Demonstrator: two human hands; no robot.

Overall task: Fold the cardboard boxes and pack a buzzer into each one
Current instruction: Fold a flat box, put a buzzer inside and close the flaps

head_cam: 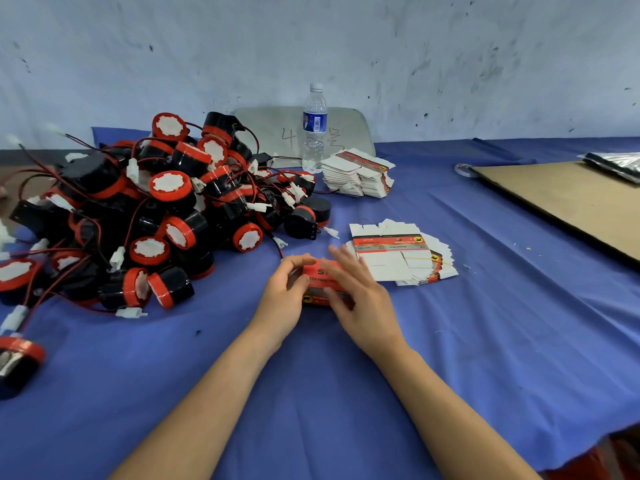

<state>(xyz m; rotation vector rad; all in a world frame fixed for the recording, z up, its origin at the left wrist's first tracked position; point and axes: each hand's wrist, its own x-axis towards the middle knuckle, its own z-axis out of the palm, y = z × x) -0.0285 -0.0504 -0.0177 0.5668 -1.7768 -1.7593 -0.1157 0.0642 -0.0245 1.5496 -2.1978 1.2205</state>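
Surface: blue cloth (346,393) covers the table; a scuffed pale wall (346,46) stands behind it.
Left hand (280,299): grasping; thumb and curled fingers pinch the left end of the red box (322,277).
Right hand (360,299): not clenched; extended fingers lie across the top and right side of the red box and press on it. Motion blur hides finer finger detail.
Red box: on the cloth at centre, between both hands, partly covered by the right fingers. Whether a buzzer is inside cannot be determined.
Flat box blanks (398,254): fanned stack just right of the hands, white and red print, lying flat.
Second blank stack (356,174): farther back, beside the water bottle (314,129), which stands upright.
Buzzer pile (138,216): large heap to the left, black bodies with red caps, red and black wires and white connectors tangled together; its near edge lies close to the left hand.
Stray buzzer (17,358): apart from the heap, at the left edge.
Grey board (270,133): leans on the wall behind the bottle.
Brown sheet (571,202): far right, flat, with a black bag (616,164) on its far end and a tape roll (464,169) at its near corner.
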